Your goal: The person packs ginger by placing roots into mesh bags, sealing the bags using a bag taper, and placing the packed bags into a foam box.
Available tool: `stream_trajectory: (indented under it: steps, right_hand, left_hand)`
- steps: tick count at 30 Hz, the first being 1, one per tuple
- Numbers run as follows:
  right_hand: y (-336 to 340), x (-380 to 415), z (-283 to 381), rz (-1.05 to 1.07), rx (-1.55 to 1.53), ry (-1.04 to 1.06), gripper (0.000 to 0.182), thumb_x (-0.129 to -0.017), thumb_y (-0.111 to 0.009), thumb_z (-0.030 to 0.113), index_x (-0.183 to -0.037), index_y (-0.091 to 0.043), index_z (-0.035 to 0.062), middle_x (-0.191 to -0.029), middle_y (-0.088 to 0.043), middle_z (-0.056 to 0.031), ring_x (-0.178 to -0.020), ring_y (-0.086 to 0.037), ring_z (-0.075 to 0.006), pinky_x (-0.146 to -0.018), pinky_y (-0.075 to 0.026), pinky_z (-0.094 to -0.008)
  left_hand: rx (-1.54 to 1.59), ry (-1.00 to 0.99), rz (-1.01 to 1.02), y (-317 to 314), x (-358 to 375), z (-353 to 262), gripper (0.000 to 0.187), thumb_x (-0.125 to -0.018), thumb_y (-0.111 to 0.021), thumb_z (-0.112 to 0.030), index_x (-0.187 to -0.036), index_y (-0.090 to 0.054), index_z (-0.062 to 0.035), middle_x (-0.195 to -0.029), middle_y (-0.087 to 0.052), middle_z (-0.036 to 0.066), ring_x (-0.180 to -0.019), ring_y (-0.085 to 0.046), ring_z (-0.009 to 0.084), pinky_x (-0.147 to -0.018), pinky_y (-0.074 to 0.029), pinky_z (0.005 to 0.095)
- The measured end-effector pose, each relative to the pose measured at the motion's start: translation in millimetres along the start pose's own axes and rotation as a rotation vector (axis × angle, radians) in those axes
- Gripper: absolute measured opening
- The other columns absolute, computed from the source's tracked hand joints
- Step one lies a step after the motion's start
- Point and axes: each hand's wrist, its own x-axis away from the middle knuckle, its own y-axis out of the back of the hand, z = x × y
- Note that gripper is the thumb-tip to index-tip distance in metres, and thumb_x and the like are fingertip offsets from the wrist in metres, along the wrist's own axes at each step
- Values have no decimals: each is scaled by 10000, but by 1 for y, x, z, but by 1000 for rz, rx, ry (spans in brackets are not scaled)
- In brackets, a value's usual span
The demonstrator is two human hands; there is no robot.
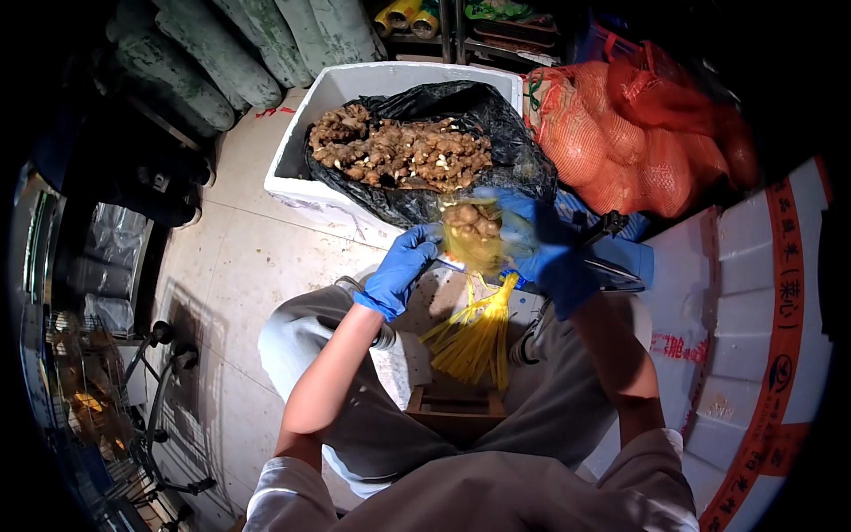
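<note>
A yellow mesh bag (474, 238) with several pieces of ginger in it hangs between my hands. My left hand (403, 270), in a blue glove, has its fingers closed on the bag's left edge. On the other side my right hand (542, 244), also gloved in blue, grips the bag and is partly blurred. Just below, a bunch of yellow mesh bags (479, 337) hangs between my knees. Beyond my hands, a heap of ginger (403, 151) lies on a black plastic bag (479, 102) inside a white foam box (341, 82).
Orange mesh sacks (612, 133) stand at the back right. White foam boxes with red tape (784, 293) flank me on the right. Large pale green melons or gourds (204, 66) lie at the back left. A wheeled metal rack (160, 372) is at left, near another person's shoe (191, 215).
</note>
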Motion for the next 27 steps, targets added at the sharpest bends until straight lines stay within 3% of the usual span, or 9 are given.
stream_trajectory:
  steps: [5,7,9,12,15,16,21,24,27]
  right_hand:
    - [-3,0,1,-121,-21,-184,273,-824,-440,183,-1027,-551,38,-905,-572,-64,-762,-583,-153,-688,-491,-257]
    - [7,-2,-6,-155,63,-205,282,-822,-440,191,-1031,-551,36,-907,-568,-75,-776,-586,-176,-704,-492,-275]
    - [12,-2,-11,-199,-83,-199,291,-810,-463,219,-1016,-563,39,-815,-561,-52,-735,-575,-157,-692,-487,-284]
    - [-24,25,7,-110,-175,-54,285,-790,-510,240,-984,-583,44,-702,-534,-17,-664,-547,-111,-661,-479,-277]
    - [-28,34,10,-182,-217,24,239,-784,-533,245,-923,-594,61,-649,-494,18,-615,-499,-71,-608,-455,-247]
    - [-20,33,7,-206,-231,49,225,-781,-541,247,-903,-597,66,-631,-480,30,-599,-483,-58,-590,-447,-237]
    - [20,21,-11,-87,-245,50,113,-788,-550,217,-796,-539,104,-633,-483,43,-547,-471,-83,-540,-413,-225]
    - [44,14,-24,-37,-293,24,129,-790,-543,202,-847,-519,89,-637,-488,22,-552,-482,-93,-538,-418,-240]
    - [52,10,-31,15,-382,21,185,-782,-546,172,-914,-504,49,-648,-509,-8,-569,-509,-119,-541,-435,-243]
  left_hand:
    - [38,-232,-1,-1,1,-15,359,-859,-482,-325,-1098,-440,-61,-1037,-512,51,-907,-498,107,-790,-440,286]
    - [-173,-310,-73,-19,9,-15,346,-844,-509,-350,-1028,-429,-69,-877,-470,-5,-789,-454,60,-705,-403,213]
    - [-217,-269,-54,-14,12,-11,379,-829,-523,-377,-1022,-415,-69,-902,-464,4,-795,-458,65,-702,-413,216]
    - [64,163,-30,-5,13,-16,483,-842,-464,-423,-1117,-425,-27,-977,-498,58,-903,-493,97,-779,-450,268]
    - [151,214,26,4,9,-7,499,-844,-454,-426,-1120,-436,-10,-942,-531,55,-893,-522,121,-750,-468,282]
    - [114,51,-25,-3,9,-4,393,-849,-481,-361,-1041,-484,-18,-907,-553,36,-842,-551,116,-711,-481,261]
    - [143,-23,20,0,2,9,160,-839,-537,-215,-896,-521,-66,-827,-556,-14,-662,-527,52,-589,-450,182]
    - [-2,-54,-91,-4,-3,15,96,-844,-528,-172,-827,-524,-78,-633,-475,-68,-521,-377,21,-454,-294,156]
    - [-187,-187,-114,4,-14,27,90,-829,-494,-76,-744,-485,-46,-642,-492,-27,-540,-404,55,-504,-363,208]
